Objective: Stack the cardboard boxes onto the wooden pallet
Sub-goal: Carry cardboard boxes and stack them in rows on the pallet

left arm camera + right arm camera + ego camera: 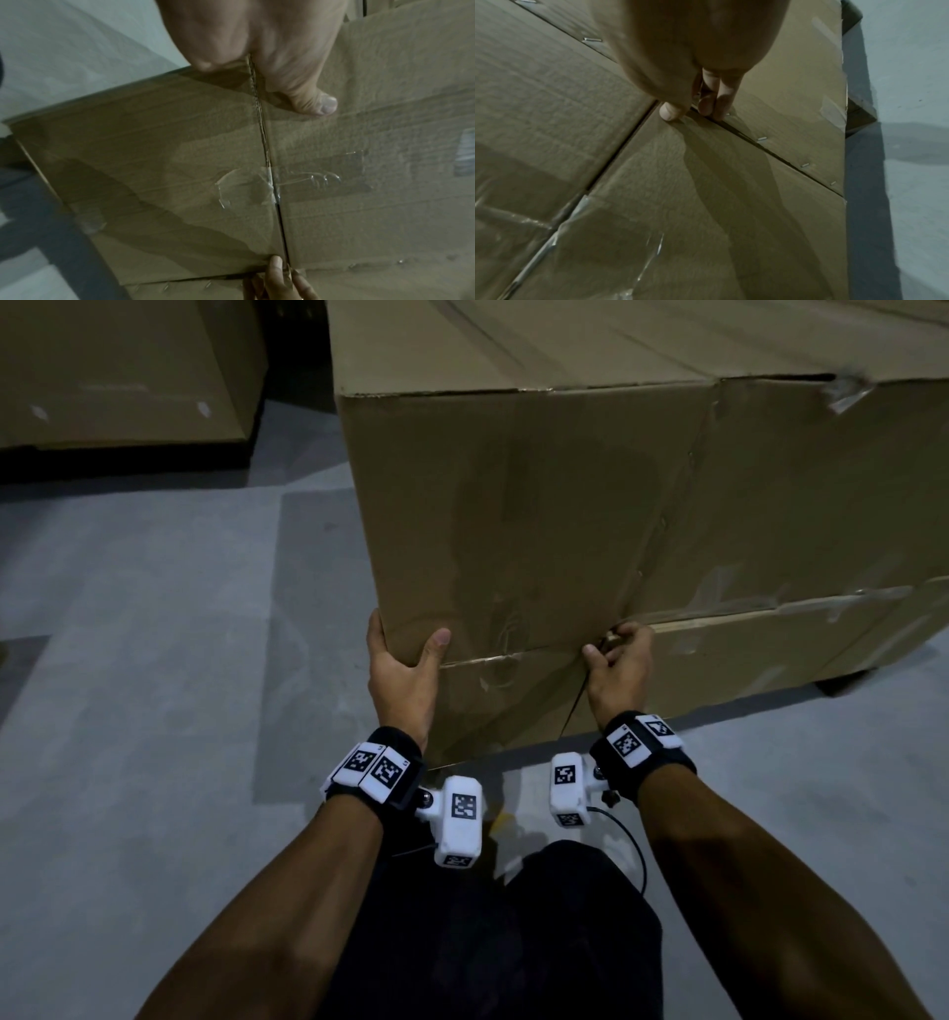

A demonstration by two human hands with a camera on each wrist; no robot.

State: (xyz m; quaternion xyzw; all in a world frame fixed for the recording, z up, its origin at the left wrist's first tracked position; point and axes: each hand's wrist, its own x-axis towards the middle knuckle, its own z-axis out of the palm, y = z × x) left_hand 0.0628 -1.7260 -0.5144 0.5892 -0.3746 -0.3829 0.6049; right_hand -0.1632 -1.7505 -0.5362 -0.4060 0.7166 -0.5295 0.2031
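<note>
A tall cardboard box (513,505) stands on a lower box (508,701), with a second pair of boxes (821,495) butted against their right side. My left hand (405,660) grips the tall box at its bottom left corner: fingers round the side, thumb (326,105) flat on the front face. My right hand (616,654) is curled at the spot where the seams between the boxes meet, and its fingertips (708,105) dig into the gap. Clear tape (257,182) crosses the seam. A dark block (842,685) shows under the stack's right end; I cannot tell if it is the pallet.
Another large cardboard box (118,367) stands at the back left, across a strip of grey concrete floor (154,660). Metal staples (762,139) line the box seams. My dark trousers (488,942) are just below my wrists.
</note>
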